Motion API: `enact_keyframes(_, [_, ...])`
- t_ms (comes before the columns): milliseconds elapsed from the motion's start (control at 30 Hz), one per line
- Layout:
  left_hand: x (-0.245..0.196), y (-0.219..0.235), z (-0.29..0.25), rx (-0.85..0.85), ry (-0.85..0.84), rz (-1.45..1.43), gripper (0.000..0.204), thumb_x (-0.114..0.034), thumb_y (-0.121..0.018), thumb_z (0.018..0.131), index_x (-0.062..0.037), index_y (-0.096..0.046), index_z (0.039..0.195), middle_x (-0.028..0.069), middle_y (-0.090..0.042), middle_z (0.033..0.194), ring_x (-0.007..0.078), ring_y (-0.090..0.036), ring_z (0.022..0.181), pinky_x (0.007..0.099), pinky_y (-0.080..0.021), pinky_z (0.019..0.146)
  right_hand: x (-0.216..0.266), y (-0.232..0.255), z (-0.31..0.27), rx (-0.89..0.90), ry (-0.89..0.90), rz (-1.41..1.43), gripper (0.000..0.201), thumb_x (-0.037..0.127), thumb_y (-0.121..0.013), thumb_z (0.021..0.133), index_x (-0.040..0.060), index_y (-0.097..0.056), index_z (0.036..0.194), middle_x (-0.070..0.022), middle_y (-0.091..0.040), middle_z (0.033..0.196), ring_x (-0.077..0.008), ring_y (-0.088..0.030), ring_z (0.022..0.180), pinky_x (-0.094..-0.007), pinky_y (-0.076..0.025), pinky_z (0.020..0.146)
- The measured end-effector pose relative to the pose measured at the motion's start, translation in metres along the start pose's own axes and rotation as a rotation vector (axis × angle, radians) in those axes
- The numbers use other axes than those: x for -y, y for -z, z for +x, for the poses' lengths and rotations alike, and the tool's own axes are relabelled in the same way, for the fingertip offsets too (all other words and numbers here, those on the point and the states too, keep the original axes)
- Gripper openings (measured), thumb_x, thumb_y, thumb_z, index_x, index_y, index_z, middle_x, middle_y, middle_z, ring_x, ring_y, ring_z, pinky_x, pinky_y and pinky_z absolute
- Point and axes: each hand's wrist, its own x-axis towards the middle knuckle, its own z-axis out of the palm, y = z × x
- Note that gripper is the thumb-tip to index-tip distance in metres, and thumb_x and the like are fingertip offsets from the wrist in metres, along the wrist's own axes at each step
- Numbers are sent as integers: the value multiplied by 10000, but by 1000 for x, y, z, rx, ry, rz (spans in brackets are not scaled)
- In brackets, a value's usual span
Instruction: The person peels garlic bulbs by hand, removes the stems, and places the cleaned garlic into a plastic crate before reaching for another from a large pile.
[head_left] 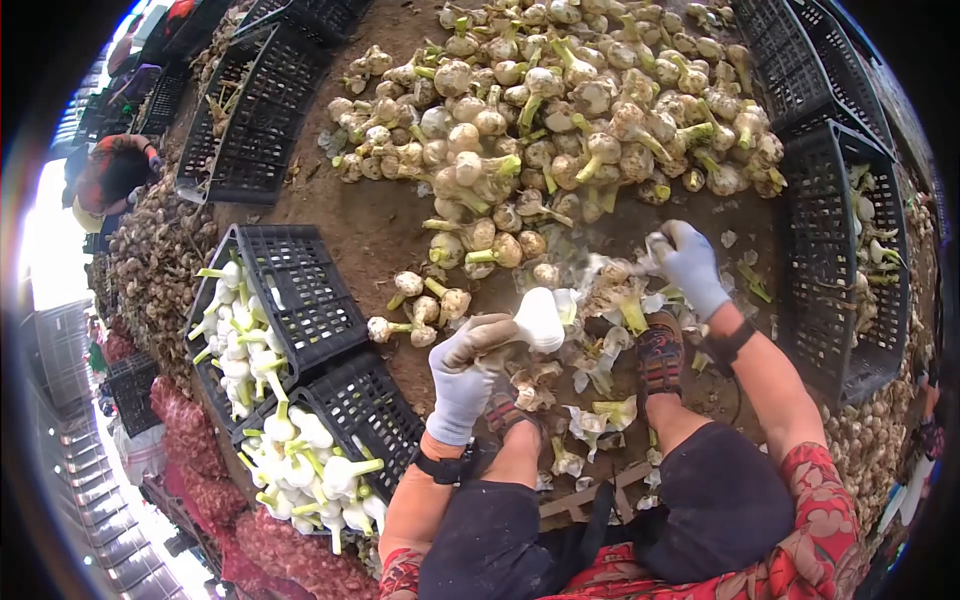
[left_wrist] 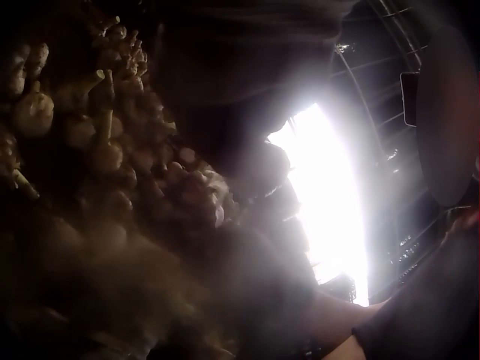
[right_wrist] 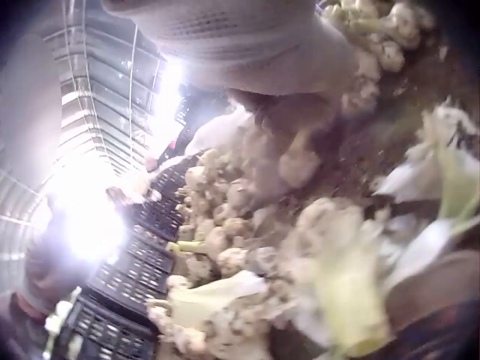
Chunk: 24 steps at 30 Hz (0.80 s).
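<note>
- Ground: bare packed dirt floor (head_left: 370, 225); roofed hall, strong daylight at the far open side; person seated, knees apart
- Heap of unpeeled garlic (head_left: 560, 110) spreads across the far side, stalks still on; its near edge thins to stray bulbs just beyond the hands
- Black crates (head_left: 300, 290) line the person's left, two part-filled with white peeled bulbs (head_left: 300, 450); another crate (head_left: 845, 260) closes the right edge; open dirt lies between heap and left crates
- Peelings (head_left: 600, 350) litter the ground between the feet
- Left hand (head_left: 465, 365), gloved, fingers curled round a peeled garlic bulb (head_left: 540, 318), near the left knee
- Right hand (head_left: 685, 260), gloved, fingers curled, pinching a scrap of white skin (head_left: 658, 243)
</note>
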Motion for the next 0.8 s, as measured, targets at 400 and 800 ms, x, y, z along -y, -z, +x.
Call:
enact_keyframes(400, [-9,66,-24,-340,80,-501,175,125,-664,743,-12,-689,849,127,-657,1086,245,-645,997,421,-545,902,72,12,-37,601,651,-241,410,229,-677,782,108,-591,1164,-162,-666,960,-365,-644,925,-453,-509,777])
enact_keyframes(800, [-100,251,-267,-1359,-21,1262,197,89,-619,817,-6,-709,964,107,-672,1043,238,-626,1007,345,-511,884,3,-54,-61,464,653,-206,348,185,-678,757,62,-606,1075,-196,-611,1022,-397,-610,895,-478,-492,753])
